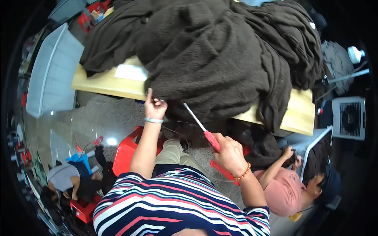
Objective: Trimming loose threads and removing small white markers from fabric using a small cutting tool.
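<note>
A large heap of dark brown fleecy cloth [204, 59] covers most of the wooden table [106, 85] in front of me and hangs over its near edge. At that edge, my left hand [155, 108] is beside the lower left of the cloth. One digit points up while the other fingers curl in; what they hold, if anything, is too small to make out. My right hand [230, 155] grips the red handle of a tool [202, 128] with a long, straight metal shaft. Its tip points toward the cloth without clearly touching it.
A white sheet [132, 72] lies on the table's left. Red stools [128, 151] stand beside my legs. A large pale bin [53, 72] is at left. One person in pink [281, 192] handles dark cloth at right; another in grey [65, 177] bends at lower left.
</note>
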Motion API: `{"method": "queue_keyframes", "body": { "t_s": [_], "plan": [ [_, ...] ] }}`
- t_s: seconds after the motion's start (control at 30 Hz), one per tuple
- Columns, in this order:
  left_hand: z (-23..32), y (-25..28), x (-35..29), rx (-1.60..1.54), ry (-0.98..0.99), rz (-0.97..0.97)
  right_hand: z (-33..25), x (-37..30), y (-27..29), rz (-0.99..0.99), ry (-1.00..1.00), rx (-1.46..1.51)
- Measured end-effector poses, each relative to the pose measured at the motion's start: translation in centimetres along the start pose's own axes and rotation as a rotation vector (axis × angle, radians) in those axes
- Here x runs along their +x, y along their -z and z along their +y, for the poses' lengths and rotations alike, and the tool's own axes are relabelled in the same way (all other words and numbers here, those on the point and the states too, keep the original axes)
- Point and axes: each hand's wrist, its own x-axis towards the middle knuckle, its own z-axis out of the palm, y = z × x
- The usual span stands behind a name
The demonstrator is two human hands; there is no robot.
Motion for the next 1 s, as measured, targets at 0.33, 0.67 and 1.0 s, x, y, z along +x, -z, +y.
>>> {"method": "queue_keyframes", "body": {
  "t_s": [0.33, 0.67, 1.0],
  "plan": [
    [1.1, 1.5, -1.9, 0.033, -0.063, -0.153, -1.9, 1.2, 1.3, -0.147, 0.039, -0.019],
    [0.1, 0.9, -3.9, 0.424, -0.265, -0.062, -2.8, 2.7, 1.8, -0.119, 0.083, -0.082],
    [-0.3, 1.4, -5.2, 2.095, -1.460, -0.510, -3.3, 3.1, 1.9, -0.152, 0.116, -0.082]
  ]
}}
